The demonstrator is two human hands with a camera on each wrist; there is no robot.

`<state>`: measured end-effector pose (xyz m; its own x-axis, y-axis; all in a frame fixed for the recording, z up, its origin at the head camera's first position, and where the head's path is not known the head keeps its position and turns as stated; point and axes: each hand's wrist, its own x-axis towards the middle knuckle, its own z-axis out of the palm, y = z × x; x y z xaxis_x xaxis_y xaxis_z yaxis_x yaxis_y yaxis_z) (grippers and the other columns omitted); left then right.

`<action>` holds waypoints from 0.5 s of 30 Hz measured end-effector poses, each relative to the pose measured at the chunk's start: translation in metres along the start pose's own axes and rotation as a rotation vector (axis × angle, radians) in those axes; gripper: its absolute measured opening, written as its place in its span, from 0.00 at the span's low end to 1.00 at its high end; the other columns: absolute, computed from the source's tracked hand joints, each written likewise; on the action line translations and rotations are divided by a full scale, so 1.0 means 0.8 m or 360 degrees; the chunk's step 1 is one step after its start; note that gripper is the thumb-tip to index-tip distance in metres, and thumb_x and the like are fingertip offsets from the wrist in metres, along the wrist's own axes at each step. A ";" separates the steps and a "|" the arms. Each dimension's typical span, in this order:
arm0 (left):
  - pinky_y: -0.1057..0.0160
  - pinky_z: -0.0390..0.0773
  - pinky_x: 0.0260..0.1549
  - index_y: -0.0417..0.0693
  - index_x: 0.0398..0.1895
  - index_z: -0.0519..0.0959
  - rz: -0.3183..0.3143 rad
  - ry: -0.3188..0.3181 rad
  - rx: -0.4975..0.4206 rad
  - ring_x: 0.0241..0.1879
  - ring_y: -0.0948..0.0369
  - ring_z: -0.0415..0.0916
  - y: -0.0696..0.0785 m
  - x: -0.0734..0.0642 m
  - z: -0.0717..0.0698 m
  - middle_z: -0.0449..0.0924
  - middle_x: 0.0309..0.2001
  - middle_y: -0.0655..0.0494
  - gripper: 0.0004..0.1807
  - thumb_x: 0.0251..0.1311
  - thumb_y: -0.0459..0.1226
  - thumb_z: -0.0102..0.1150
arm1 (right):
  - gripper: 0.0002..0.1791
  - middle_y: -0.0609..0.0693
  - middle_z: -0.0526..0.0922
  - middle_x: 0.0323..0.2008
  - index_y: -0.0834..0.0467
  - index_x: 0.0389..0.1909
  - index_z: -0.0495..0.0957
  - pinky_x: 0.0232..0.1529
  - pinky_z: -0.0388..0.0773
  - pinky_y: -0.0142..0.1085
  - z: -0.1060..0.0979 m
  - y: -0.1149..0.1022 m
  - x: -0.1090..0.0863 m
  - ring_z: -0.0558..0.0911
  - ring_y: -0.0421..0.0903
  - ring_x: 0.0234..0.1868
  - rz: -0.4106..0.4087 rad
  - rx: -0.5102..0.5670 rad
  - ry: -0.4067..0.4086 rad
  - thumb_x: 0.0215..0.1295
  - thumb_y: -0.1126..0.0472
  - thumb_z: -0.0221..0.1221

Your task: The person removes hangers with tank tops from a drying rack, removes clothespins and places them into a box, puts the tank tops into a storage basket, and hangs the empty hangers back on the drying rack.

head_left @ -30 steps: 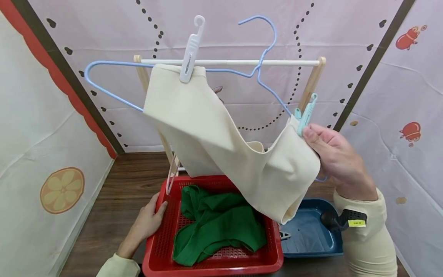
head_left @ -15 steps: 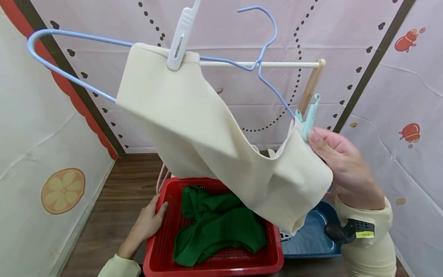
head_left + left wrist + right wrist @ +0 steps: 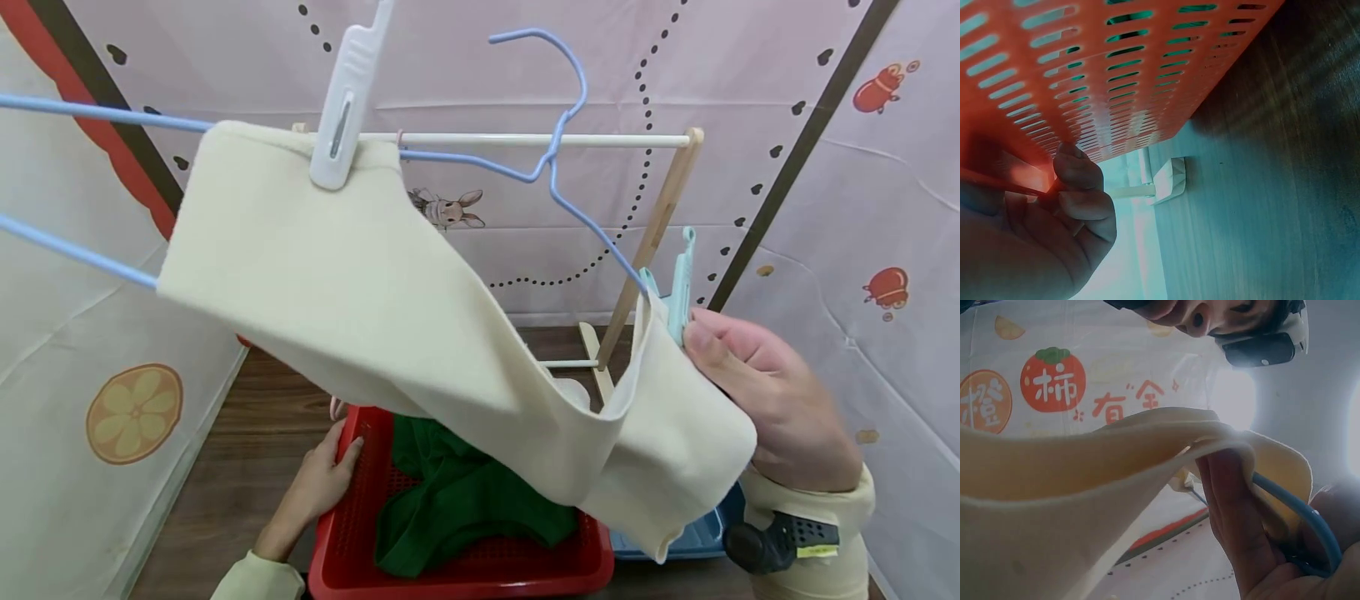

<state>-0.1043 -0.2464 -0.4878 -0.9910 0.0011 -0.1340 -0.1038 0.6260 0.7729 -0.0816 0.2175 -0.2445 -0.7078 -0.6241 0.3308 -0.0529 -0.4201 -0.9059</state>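
Note:
My right hand (image 3: pixel 772 392) grips the right end of a blue clothes hanger (image 3: pixel 552 155) together with the edge of a cream garment (image 3: pixel 360 292). In the right wrist view, the hanger's bent end (image 3: pixel 1300 509) runs into that hand, and fingers (image 3: pixel 1232 506) reach under the cloth. A mint clothespin (image 3: pixel 681 283) clips the garment right at my thumb. Farther left, a white clothespin (image 3: pixel 351 92) clips it to the hanger. My left hand (image 3: pixel 318 483) holds the left rim of a red perforated basket (image 3: pixel 457 587), where green cloth (image 3: pixel 465 512) lies. The left wrist view shows curled fingers (image 3: pixel 1088 206) at its rim.
Behind the garment stands a drying rack with a white bar (image 3: pixel 630 141) and wooden leg (image 3: pixel 652 237). A blue tray (image 3: pixel 697 542) sits right of the basket, partly hidden. A bit of pink hanger (image 3: pixel 337 407) shows behind the basket. Printed cloth walls enclose the wooden floor.
The hanger and garment have come closer to the head camera, the left end swinging out of view. My right hand has moved down and slightly right. My left hand stays on the basket.

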 end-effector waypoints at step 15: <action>0.61 0.78 0.23 0.42 0.63 0.66 0.0052 0.0080 0.0124 0.26 0.58 0.78 0.002 -0.001 0.001 0.77 0.33 0.44 0.18 0.76 0.40 0.46 | 0.25 0.55 0.81 0.31 0.77 0.57 0.65 0.15 0.76 0.39 0.003 0.001 -0.011 0.86 0.47 0.25 -0.0186 0.0055 0.0037 0.78 0.72 0.21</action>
<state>-0.1038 -0.2445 -0.4871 -0.9969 -0.0156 -0.0767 -0.0665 0.6848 0.7257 -0.0736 0.2209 -0.2474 -0.7143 -0.5542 0.4273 -0.1120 -0.5121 -0.8516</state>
